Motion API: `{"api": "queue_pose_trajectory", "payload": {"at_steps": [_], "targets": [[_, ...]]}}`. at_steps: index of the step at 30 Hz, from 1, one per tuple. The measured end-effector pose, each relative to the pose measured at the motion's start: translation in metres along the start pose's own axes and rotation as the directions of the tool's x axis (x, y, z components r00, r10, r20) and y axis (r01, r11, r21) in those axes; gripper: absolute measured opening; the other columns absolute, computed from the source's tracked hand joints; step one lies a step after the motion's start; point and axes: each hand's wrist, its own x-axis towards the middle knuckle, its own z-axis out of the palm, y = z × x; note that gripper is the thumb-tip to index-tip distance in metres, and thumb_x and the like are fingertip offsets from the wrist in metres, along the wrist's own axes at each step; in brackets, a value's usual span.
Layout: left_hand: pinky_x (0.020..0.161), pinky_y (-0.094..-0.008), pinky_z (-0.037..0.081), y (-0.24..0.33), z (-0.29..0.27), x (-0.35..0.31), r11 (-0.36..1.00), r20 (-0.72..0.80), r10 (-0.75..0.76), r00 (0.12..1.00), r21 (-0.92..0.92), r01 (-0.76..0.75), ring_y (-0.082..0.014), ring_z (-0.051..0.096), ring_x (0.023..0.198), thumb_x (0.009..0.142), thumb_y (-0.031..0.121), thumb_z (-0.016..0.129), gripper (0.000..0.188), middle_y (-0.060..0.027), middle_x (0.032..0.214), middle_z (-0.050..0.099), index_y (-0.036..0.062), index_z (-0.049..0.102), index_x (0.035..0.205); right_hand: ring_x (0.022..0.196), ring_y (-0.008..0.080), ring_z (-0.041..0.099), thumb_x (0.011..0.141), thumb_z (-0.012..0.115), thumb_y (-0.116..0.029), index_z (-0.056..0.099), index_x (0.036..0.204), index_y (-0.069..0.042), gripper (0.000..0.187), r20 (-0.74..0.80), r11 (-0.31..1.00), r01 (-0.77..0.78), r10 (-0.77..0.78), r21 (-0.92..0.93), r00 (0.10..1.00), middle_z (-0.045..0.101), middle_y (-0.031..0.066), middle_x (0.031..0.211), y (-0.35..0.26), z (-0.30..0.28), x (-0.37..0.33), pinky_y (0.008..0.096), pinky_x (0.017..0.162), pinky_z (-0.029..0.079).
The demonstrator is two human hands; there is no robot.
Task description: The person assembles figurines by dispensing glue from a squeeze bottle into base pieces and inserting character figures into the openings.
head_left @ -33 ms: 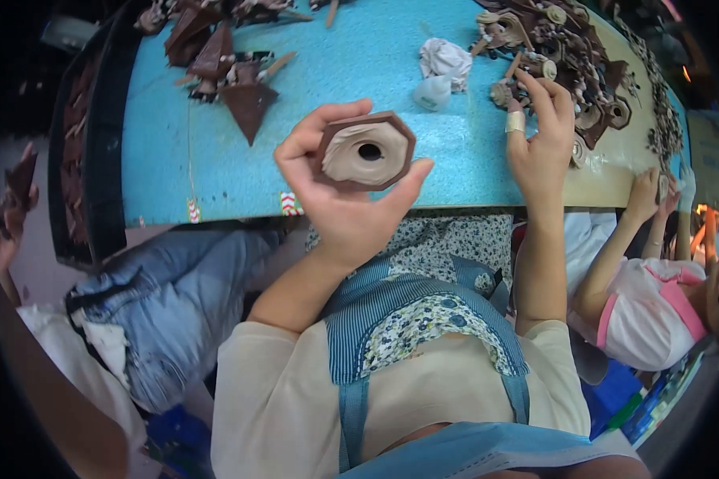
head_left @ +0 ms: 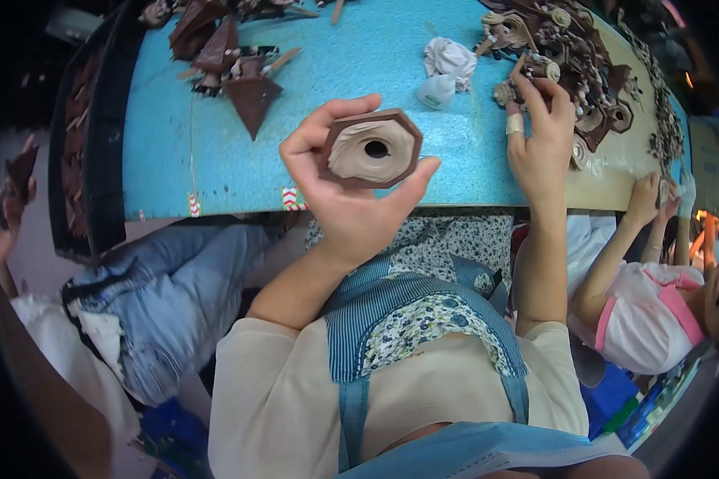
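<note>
We've got the left hand wrapped round a brown many-sided piece, its beige ringed face and dark hole turned our way; over at the right hand, thumb banded in tan, fingers bend down at the near edge of a brown heap (whether they pinch anything, we can't tell); between and beyond both hands, a crumpled white wad sits beside a pale rounded object on the blue tabletop; past our left hand, pointed brown pieces; farther left, a black crate.
</note>
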Motion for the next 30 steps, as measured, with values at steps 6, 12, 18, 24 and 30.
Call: {"api": "queue_pose_trajectory", "payload": {"at_steps": [6,12,18,24,30], "targets": [[0.088,-0.0324,0.050,0.001,0.001,-0.002,0.980,0.084,0.009,0.996,-0.198,0.008,-0.0209,0.053,0.108,0.062,-0.001,0.082,0.077,-0.0160,0.116,0.047,0.0061,0.027,0.115,0.094,0.0300,0.049,0.081,0.063,-0.008,0.063,0.108,-0.010,0.027,0.067,1.000,-0.013,0.012,0.009,0.998,0.052,0.0134,0.105,0.000,-0.007,-0.027,0.0386,0.082,0.042],[0.094,-0.0324,0.044,0.020,-0.008,-0.013,0.724,0.263,-0.482,0.836,-0.417,0.549,-0.0182,0.051,0.110,0.067,-0.001,0.076,0.072,-0.0116,0.118,0.049,-0.0016,0.034,0.125,0.088,0.0228,0.053,0.075,0.068,0.000,0.062,0.091,-0.002,0.017,0.061,0.939,-0.155,0.143,0.306,0.988,0.049,0.0130,0.098,0.002,-0.021,-0.039,0.0313,0.076,0.046],[0.070,-0.0211,0.043,0.017,0.012,-0.037,0.693,0.296,-0.560,0.774,-0.346,0.633,-0.0062,0.046,0.075,0.067,-0.005,0.076,0.065,-0.0144,0.115,0.056,0.0011,0.043,0.122,0.085,0.0131,0.053,0.071,0.069,0.010,0.060,0.086,0.002,0.020,0.061,0.552,-0.241,0.323,0.798,0.945,0.046,0.0068,0.098,-0.011,-0.019,-0.067,0.0246,0.078,0.046],[0.074,-0.0217,0.049,0.012,0.017,-0.039,0.889,0.352,-0.373,0.859,-0.132,0.439,-0.0119,0.058,0.088,0.069,-0.008,0.075,0.060,-0.0144,0.108,0.060,0.0020,0.043,0.118,0.101,0.0169,0.047,0.071,0.074,0.004,0.042,0.109,-0.001,0.051,0.017,0.344,-0.118,0.284,0.932,0.959,0.040,0.0074,0.106,-0.046,-0.027,-0.100,0.0318,0.092,0.041],[0.080,-0.0289,0.053,0.025,0.006,-0.034,0.841,0.474,-0.302,0.827,-0.276,0.465,-0.0180,0.062,0.094,0.065,-0.005,0.080,0.060,-0.0167,0.105,0.063,0.0009,0.043,0.111,0.084,0.0219,0.058,0.093,0.049,-0.032,0.043,0.116,0.000,0.040,0.670,-0.415,-0.553,0.222,0.722,0.708,0.054,0.0128,0.096,-0.043,-0.068,-0.089,0.0327,0.065,0.052]]}}
